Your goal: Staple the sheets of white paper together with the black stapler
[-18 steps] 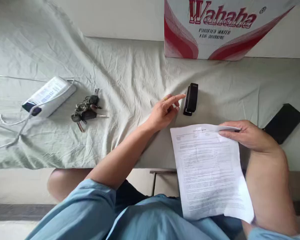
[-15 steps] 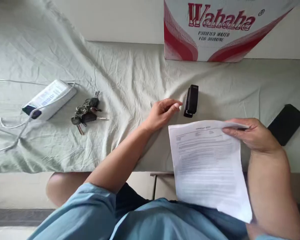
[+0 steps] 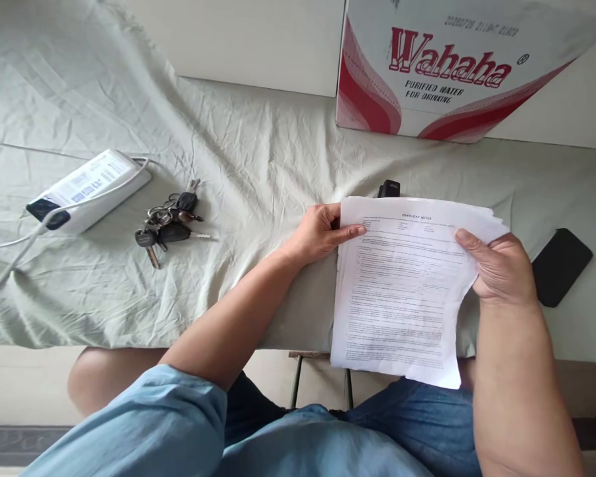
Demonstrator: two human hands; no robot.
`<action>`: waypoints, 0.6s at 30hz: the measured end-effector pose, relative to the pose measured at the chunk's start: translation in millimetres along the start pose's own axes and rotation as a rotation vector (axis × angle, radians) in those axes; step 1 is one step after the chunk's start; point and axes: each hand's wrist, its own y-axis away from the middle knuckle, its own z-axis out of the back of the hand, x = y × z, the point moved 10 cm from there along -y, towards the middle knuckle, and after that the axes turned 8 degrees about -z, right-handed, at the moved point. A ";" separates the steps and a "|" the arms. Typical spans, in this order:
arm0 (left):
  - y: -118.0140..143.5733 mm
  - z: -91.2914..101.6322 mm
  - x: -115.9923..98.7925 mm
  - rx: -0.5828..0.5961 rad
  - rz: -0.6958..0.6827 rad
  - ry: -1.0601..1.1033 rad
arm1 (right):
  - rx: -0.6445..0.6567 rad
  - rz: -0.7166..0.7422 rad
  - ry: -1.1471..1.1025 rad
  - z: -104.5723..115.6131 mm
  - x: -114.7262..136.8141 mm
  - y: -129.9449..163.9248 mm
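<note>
L hand (image 3: 318,232) left its spot by the stapler (image 3: 389,189) & now grips the papers' (image 3: 402,285) left edge w/ the R hand (image 3: 499,268). Sheets raised & moved forward, covering most of the stapler (only its top shows).

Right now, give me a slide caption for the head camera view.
Both hands, left hand and right hand, grip a printed paper stack over a cloth-covered table, stapler behind.

Wrinkled pale green cloth (image 3: 258,152) covering the table. On it: a white rectangular power bank (image 3: 87,190) with white cable (image 3: 10,248), a bunch of dark keys (image 3: 169,222), a flat black phone (image 3: 560,266); behind, a red-and-white cardboard water carton (image 3: 447,66).
</note>
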 end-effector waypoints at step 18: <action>-1.4 6.5 -2.1 -0.146 -0.053 0.168 | -0.404 0.453 0.021 34.6 30.4 5.4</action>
